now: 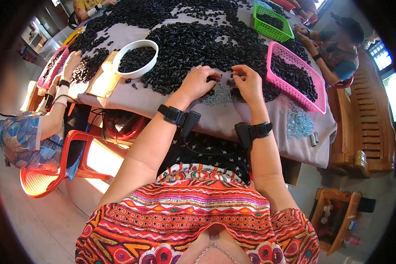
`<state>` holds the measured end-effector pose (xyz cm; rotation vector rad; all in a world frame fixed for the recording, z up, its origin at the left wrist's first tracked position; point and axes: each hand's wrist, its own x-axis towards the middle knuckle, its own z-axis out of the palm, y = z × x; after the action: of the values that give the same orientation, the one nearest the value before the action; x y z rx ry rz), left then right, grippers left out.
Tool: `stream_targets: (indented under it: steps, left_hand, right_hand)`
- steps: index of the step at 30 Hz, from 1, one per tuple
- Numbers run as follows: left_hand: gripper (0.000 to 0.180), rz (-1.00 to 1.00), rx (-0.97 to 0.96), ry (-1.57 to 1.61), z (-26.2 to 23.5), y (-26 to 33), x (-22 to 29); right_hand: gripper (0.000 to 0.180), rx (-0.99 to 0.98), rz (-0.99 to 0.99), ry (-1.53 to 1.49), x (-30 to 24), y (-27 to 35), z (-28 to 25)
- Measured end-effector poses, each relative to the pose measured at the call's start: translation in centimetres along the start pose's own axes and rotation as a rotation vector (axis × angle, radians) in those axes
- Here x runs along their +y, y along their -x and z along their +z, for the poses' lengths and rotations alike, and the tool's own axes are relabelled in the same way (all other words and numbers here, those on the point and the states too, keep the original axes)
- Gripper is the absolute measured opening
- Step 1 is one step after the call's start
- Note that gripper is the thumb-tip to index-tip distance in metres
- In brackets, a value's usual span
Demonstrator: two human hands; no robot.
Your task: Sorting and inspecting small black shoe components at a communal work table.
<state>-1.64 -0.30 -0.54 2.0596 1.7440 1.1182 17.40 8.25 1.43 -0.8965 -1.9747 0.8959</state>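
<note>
As the table (132, 99) is crowded by a black heap (180, 48), a wide reach could tip the pink basket (295, 99) near the right hand (249, 83), whose grip I can't tell. Left hand (200, 81) pinches, just beside clear bits (218, 95), one black piece (213, 78); slack pressure could drop it, mixing the lots.

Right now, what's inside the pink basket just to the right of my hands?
The pink basket holds a heap of small black pieces. Only the top of the heap shows; it covers the basket's floor, so anything buried underneath can't be seen.
</note>
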Motion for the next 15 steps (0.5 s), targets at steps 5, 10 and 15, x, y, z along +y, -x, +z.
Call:
stream_targets:
  steps: [5,10,15]
  left_hand:
    - [0.027,-0.090,0.104,0.127,0.5,-0.2,0.1]
    - [0.030,-0.085,0.125,0.063,0.5,0.0,-0.3]
    - [0.033,-0.065,0.094,-0.001,0.0,0.2,-0.2]
  right_hand:
    - [0.022,-0.037,-0.024,0.023,0.1,0.0,-0.1]
    - [0.022,-0.199,-0.076,0.071,-0.9,0.5,0.8]
    - [0.018,-0.268,-0.219,0.394,-2.0,0.9,1.8]
